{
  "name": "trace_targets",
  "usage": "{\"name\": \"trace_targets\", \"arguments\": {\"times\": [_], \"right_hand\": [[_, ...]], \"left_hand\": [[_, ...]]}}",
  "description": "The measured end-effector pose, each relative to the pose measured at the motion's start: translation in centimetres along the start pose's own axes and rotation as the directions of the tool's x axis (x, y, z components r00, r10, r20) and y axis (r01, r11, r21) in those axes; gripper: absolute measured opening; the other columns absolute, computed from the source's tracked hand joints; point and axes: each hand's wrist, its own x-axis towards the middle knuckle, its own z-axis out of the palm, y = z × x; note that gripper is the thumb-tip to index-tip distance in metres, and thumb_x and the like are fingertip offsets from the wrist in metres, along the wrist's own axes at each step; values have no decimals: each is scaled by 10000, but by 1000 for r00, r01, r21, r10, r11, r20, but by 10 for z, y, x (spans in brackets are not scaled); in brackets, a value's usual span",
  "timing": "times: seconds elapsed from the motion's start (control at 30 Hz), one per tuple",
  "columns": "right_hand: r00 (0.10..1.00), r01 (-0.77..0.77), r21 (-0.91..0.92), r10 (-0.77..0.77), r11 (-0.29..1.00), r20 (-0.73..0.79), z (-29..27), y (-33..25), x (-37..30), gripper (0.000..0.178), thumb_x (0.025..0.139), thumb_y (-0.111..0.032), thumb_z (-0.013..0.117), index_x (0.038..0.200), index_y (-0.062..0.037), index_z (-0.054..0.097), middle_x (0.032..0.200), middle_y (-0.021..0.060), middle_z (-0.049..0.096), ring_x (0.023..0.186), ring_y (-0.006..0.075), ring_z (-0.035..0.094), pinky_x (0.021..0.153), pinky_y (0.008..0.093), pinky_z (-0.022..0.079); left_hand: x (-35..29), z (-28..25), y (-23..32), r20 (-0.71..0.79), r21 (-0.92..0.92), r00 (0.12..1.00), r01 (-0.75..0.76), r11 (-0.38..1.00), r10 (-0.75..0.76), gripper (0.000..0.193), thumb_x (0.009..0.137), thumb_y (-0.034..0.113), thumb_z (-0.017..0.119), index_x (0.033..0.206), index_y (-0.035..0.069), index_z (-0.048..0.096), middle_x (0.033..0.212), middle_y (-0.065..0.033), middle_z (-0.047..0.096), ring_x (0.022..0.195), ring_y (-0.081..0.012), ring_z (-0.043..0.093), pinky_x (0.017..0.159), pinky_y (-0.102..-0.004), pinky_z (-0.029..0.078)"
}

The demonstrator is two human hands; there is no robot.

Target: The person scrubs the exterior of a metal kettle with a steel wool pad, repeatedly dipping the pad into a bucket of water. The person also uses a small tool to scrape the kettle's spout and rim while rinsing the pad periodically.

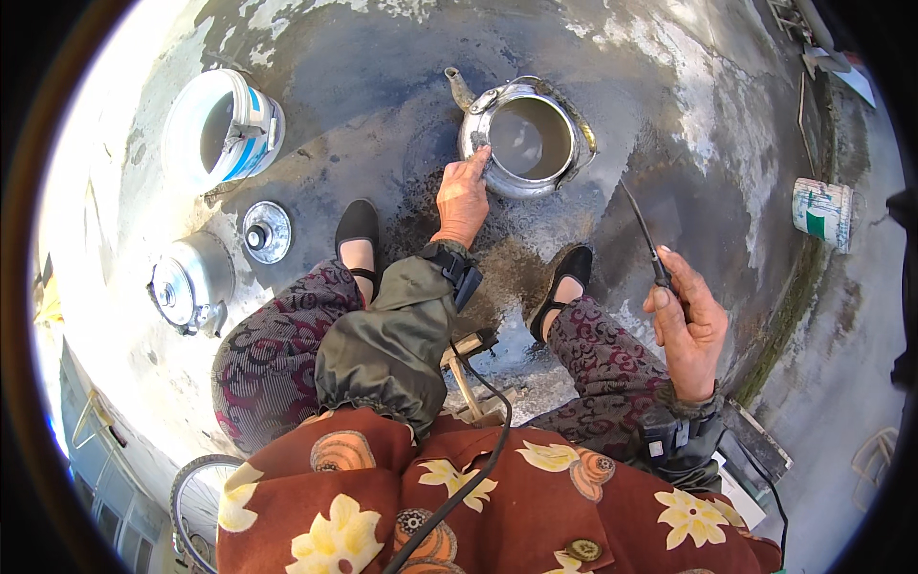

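A dented metal kettle (478,129) stands on the wet ground ahead, its spout toward the far left and its lid off. Cloudy grey liquid or a dull coating shows inside; I cannot tell which. My left hand (463,199) reaches to the kettle's near left rim, index finger stretched onto the edge and the other fingers curled closed. Off to the right, my right hand (690,316) is closed around the dark handle of a thin, pointed tool (643,222), possibly a file or narrow blade. Its tip points up and left, apart from the kettle.
Left of me are a white and blue bucket (273,134), a round metal lid (268,232) and a lidded metal pot (212,271). A stained white tub (820,212) lies at the far right. A wooden-handled tool (467,381) is between my legs; a bicycle wheel (178,497) shows lower left.
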Motion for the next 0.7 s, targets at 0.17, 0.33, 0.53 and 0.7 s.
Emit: {"name": "trace_targets", "arguments": {"times": [0.17, 0.33, 0.53, 0.7], "right_hand": [[1000, 4, -63, -4, 998, -3, 3, 3, 0, 355, 884, -28, 589, 1237, -14, 566, 939, 26, 603, 735, 68, 533, 666, 213, 448], [999, -36, -55, 36, 998, -9, 4, 8, -3, 358, 891, -31, 583, 1248, -15, 556, 951, 23, 602, 753, 68, 542, 670, 217, 453], [999, -32, -90, 33, 995, 11, 6, 9, 6, 353, 897, -42, 580, 1248, -9, 553, 967, 36, 608, 760, 76, 549, 677, 226, 458], [998, -54, -133, 56, 990, 12, 8, 9, 9, 353, 898, -51, 583, 1248, -9, 553, 1006, 49, 621, 766, 81, 556, 679, 230, 461]], "left_hand": [[35, 17, -23, -169, -206, 970, 140, 968, -176, 326, 718, 97, 704, 1038, 159, 695, 996, -63, 634, 969, -264, 566, 875, -363, 444], [58, 19, -33, -141, -328, 900, 351, 877, -413, 256, 819, 189, 632, 1054, 101, 685, 1074, -150, 632, 1045, -303, 571, 889, -370, 451], [-11, 44, -1, -259, -334, 907, 238, 912, -331, 350, 848, 30, 578, 1191, 89, 607, 1164, -110, 548, 1105, -273, 513, 954, -365, 401], [64, 30, -52, -57, -254, 928, 343, 905, -368, 326, 849, 49, 555, 1162, 109, 622, 1079, -92, 605, 1054, -313, 520, 931, -390, 405]]}}
